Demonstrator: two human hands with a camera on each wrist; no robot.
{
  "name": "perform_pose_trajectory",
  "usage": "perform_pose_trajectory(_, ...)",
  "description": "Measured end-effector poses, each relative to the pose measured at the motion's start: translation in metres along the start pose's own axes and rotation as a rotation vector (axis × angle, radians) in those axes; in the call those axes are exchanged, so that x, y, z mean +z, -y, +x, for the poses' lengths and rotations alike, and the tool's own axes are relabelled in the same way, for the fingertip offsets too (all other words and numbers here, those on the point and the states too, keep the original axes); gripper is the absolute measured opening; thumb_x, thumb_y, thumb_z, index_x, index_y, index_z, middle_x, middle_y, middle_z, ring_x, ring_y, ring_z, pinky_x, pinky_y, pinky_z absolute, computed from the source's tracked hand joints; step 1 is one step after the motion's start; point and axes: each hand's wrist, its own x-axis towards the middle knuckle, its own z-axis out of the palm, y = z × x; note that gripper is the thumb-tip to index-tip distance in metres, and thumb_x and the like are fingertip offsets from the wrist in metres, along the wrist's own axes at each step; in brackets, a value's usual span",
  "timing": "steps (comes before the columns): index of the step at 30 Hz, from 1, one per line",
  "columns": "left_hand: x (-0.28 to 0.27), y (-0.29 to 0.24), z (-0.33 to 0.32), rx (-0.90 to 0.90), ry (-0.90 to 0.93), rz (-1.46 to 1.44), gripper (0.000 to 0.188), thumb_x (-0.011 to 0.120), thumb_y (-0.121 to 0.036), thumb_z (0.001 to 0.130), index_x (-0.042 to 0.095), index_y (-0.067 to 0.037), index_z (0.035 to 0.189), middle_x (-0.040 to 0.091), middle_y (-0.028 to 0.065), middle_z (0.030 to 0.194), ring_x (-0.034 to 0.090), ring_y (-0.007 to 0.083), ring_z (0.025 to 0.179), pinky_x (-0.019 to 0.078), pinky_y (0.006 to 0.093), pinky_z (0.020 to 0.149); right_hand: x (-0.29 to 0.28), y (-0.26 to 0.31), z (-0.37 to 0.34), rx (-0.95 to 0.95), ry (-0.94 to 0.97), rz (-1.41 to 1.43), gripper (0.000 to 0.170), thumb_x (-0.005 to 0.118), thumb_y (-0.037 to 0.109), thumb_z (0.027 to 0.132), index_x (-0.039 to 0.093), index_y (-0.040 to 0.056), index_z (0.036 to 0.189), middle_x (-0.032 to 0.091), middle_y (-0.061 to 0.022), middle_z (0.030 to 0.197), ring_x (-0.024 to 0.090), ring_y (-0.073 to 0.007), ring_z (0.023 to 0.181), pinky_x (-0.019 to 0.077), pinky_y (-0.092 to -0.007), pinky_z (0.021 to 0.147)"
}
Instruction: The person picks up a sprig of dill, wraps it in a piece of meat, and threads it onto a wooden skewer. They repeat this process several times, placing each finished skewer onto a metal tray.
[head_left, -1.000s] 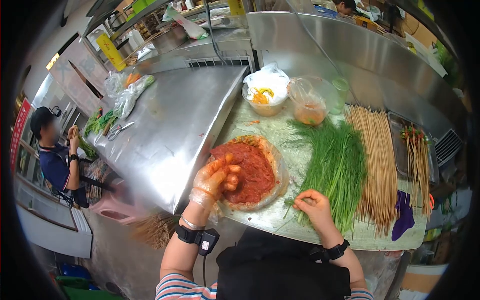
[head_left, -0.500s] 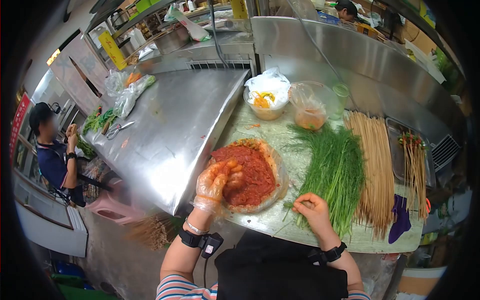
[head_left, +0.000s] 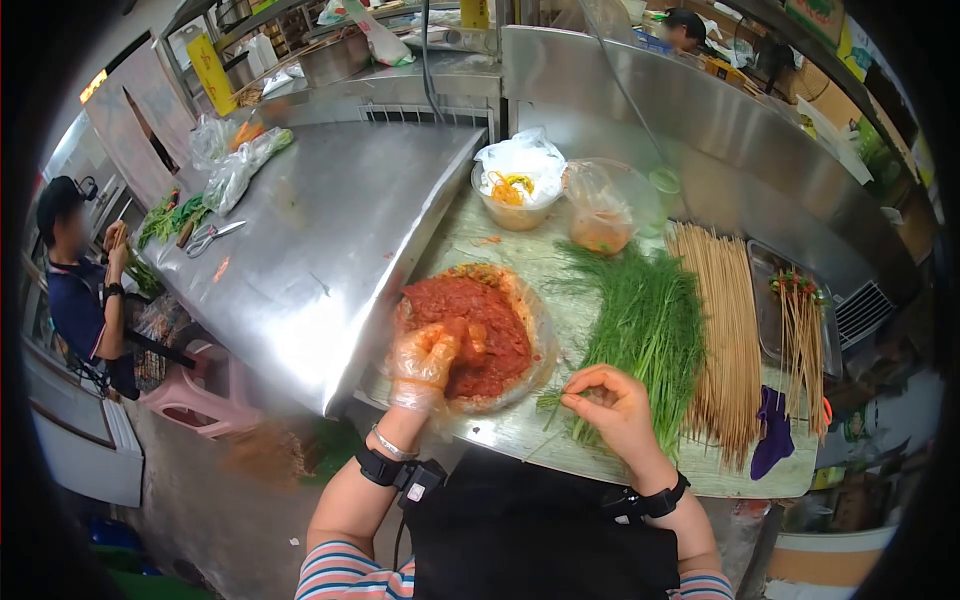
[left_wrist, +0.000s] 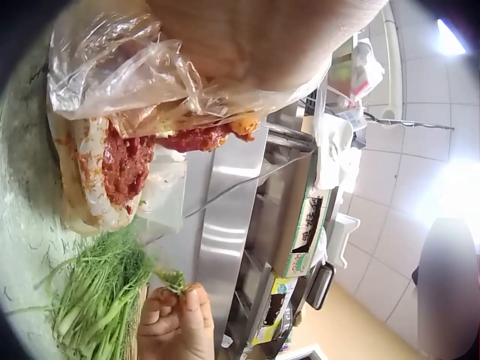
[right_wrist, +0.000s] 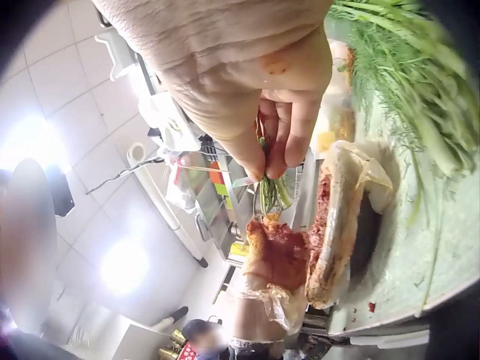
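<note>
My left hand (head_left: pixel 425 362), in a clear plastic glove smeared red, is over the left side of a plastic-lined bowl (head_left: pixel 543 365) of red marinated meat (head_left: pixel 497 320). Its fingers are curled, and a lump of the red meat (left_wrist: pixel 196 138) sticks out at the fingertips in the left wrist view. My bare right hand (head_left: pixel 618 408) is just right of the bowl and pinches a small tuft of green herb (right_wrist: pixel 271 193) between thumb and fingers. A large bunch of feathery fennel-like greens (head_left: pixel 648 335) lies beside that hand.
Bamboo skewers (head_left: pixel 715 340) lie right of the greens, beside a metal tray (head_left: pixel 768 335) with loaded skewers (head_left: pixel 797 315) and a purple cloth (head_left: pixel 770 440). Plastic bowls (head_left: pixel 520 212) stand behind. Scissors (head_left: pixel 213 238) lie on the steel counter (head_left: pixel 330 220) at left; a person (head_left: pixel 80 290) is beyond.
The head view has shifted a little. My left hand has moved slightly right over the meat, its fingers curled throughout. The right hand still pinches the green tuft near the bowl.
</note>
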Motion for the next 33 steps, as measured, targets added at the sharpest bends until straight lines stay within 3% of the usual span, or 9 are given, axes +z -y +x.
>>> perform_pose_trajectory(2,0.015,0.016,-0.001,0.029,-0.118,-0.419,0.018,0.056,-0.012,0.089,0.063,0.002,0.097,0.065,0.0081,0.095,0.062,0.016,0.083,0.0509,0.0271,0.072,0.006,0.014,0.007,-0.028,0.068,-0.017,0.011,0.065,-0.007,0.077,0.061,-0.0024,0.086,0.058,-0.0068,0.095,0.059,-0.0137,0.089,0.05,-0.0249,0.079)
perform_pose_trajectory(3,0.016,0.008,-0.007,-0.175,-0.014,-0.538,0.022,0.057,-0.013,0.089,0.06,0.002,0.105,0.064,0.0078,0.095,0.062,0.0162,0.082,0.0519,0.0274,0.071,0.01,0.02,0.011,-0.042,0.1,-0.024,0.01,0.065,-0.006,0.077,0.061,-0.0019,0.085,0.059,-0.0067,0.095,0.059,-0.0141,0.089,0.0499,-0.0253,0.078)
perform_pose_trajectory(6,0.019,-0.022,-0.018,-0.215,0.277,-0.12,0.024,0.056,-0.014,0.09,0.059,0.002,0.107,0.064,0.0079,0.096,0.062,0.0157,0.08,0.0515,0.0256,0.07,0.022,0.037,0.025,-0.164,0.215,-0.234,0.009,0.066,-0.003,0.076,0.062,-0.0001,0.084,0.061,-0.0074,0.093,0.06,-0.0172,0.087,0.0497,-0.0278,0.075)
perform_pose_trajectory(13,0.025,-0.055,-0.031,-0.335,0.37,-0.236,0.027,0.057,-0.007,0.087,0.059,0.006,0.11,0.063,0.0087,0.1,0.061,0.0147,0.088,0.0508,0.0263,0.077,0.033,0.034,0.046,-0.415,0.209,-0.563,0.011,0.069,0.0,0.071,0.065,0.0023,0.081,0.062,-0.009,0.089,0.062,-0.0229,0.08,0.049,-0.0306,0.072)
perform_pose_trajectory(16,0.024,-0.046,-0.03,-0.203,0.481,-0.114,0.028,0.057,-0.005,0.087,0.058,0.006,0.112,0.063,0.0095,0.099,0.061,0.0154,0.091,0.0509,0.0269,0.079,0.032,0.03,0.048,-0.427,0.173,-0.576,0.008,0.069,0.001,0.073,0.065,0.002,0.081,0.062,-0.0089,0.091,0.062,-0.0212,0.079,0.0491,-0.0298,0.072)
perform_pose_trajectory(22,0.029,-0.027,-0.031,-0.206,0.319,-0.202,0.029,0.059,-0.004,0.085,0.058,0.006,0.112,0.064,0.0098,0.098,0.062,0.0157,0.085,0.0512,0.0268,0.077,0.022,0.034,0.039,-0.295,0.017,-0.431,0.011,0.068,0.003,0.077,0.064,0.0017,0.087,0.06,-0.0067,0.091,0.06,-0.0161,0.083,0.0493,-0.0264,0.073)
perform_pose_trajectory(26,0.02,-0.001,-0.025,-0.043,0.226,-0.087,0.026,0.06,-0.007,0.086,0.059,0.006,0.108,0.064,0.0103,0.095,0.063,0.0171,0.08,0.0524,0.028,0.073,-0.064,0.028,0.031,-0.225,-0.284,-0.427,0.013,0.067,0.005,0.081,0.064,0.001,0.092,0.061,-0.004,0.092,0.059,-0.0099,0.079,0.0482,-0.0217,0.069)
perform_pose_trajectory(28,0.022,-0.011,-0.024,-0.1,0.202,-0.174,0.024,0.063,-0.008,0.085,0.06,0.005,0.105,0.064,0.0113,0.095,0.063,0.0178,0.078,0.0528,0.0285,0.072,-0.131,0.021,0.028,-0.072,-0.495,-0.452,0.011,0.064,0.004,0.083,0.063,-0.0005,0.093,0.061,0.0009,0.073,0.058,-0.0059,0.07,0.045,-0.0182,0.063)
perform_pose_trajectory(33,0.018,0.014,-0.02,-0.069,0.078,-0.213,0.023,0.066,-0.003,0.079,0.06,0.005,0.1,0.062,0.0097,0.093,0.061,0.0174,0.079,0.0524,0.0271,0.069,-0.252,0.008,0.012,0.195,-0.629,-1.389,0.024,0.072,0.014,0.073,0.066,-0.0031,0.089,0.067,-0.0175,0.083,0.065,-0.0261,0.072,0.051,-0.0336,0.068)
